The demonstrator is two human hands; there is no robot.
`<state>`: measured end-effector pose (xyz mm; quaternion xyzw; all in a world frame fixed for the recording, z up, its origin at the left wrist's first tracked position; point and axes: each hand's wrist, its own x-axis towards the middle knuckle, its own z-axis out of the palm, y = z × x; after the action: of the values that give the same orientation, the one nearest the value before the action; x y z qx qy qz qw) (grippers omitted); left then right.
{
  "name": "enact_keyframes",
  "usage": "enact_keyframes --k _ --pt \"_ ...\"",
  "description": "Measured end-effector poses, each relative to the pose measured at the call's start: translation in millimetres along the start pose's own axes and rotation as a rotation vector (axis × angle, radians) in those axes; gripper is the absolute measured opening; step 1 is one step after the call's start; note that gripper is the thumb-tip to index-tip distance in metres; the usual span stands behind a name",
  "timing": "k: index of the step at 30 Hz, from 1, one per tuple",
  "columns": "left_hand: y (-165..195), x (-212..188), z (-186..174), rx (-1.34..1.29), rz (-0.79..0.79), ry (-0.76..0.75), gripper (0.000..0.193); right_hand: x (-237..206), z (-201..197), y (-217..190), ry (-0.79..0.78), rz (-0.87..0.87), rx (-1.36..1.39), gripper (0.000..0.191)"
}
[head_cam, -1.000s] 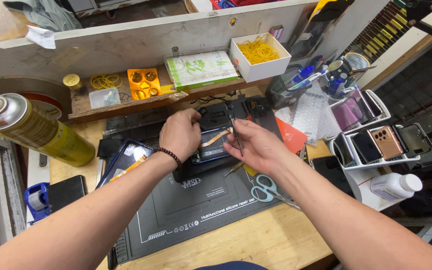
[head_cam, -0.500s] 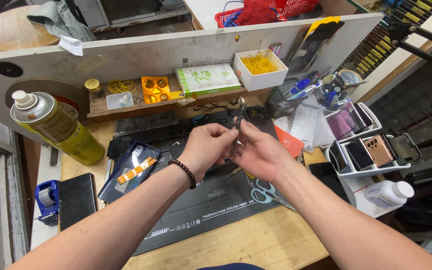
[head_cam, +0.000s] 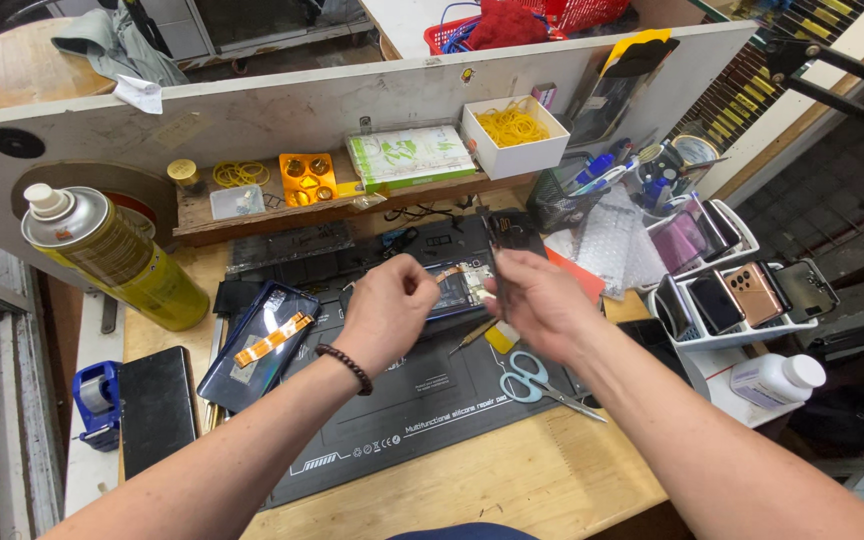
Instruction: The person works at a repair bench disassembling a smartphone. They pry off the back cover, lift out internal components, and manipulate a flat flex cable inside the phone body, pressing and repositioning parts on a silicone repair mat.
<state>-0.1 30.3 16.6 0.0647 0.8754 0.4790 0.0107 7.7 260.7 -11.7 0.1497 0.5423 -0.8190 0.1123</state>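
Observation:
An opened phone (head_cam: pixel 460 288) with bare circuit parts lies at the far side of a black silicone work mat (head_cam: pixel 422 405). My left hand (head_cam: pixel 387 312), a bead bracelet on its wrist, is curled closed over the phone's left end. Just right of the phone, my right hand (head_cam: pixel 544 300) pinches a dark flat rectangular part (head_cam: pixel 514 234) and holds it upright above the phone's right end. Whether a thin tool is also in that hand is unclear.
A blue phone shell with an orange flex strip (head_cam: pixel 267 342), a black phone (head_cam: pixel 157 405) and a spray can (head_cam: pixel 112 258) lie left. Scissors (head_cam: pixel 534 378) and a yellow-tipped tool (head_cam: pixel 497 336) sit below my right hand. A phone rack (head_cam: pixel 742 292) and a white bottle (head_cam: pixel 777 380) stand right.
My right hand has risen and now holds the dark flat part upright. My left hand has drawn back to the phone's left end, uncovering it. The camera view has tilted.

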Motion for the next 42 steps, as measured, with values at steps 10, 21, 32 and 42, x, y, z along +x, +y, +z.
enact_keyframes --k 10,21,32,42 --pt "-113 -50 -70 0.310 -0.376 -0.167 0.017 -17 -83 5 0.426 -0.187 -1.418 0.029" --pt "-71 -15 -43 0.320 0.046 0.025 0.036 -5 -20 23 0.167 -0.229 -1.363 0.036" --pt "-23 12 -29 0.616 0.068 -0.213 0.087 -11 -30 0 0.421 -0.118 -1.511 0.031" --pt "-42 7 -36 0.518 0.116 -0.214 0.095 -24 -36 2 0.493 -0.037 -1.658 0.030"
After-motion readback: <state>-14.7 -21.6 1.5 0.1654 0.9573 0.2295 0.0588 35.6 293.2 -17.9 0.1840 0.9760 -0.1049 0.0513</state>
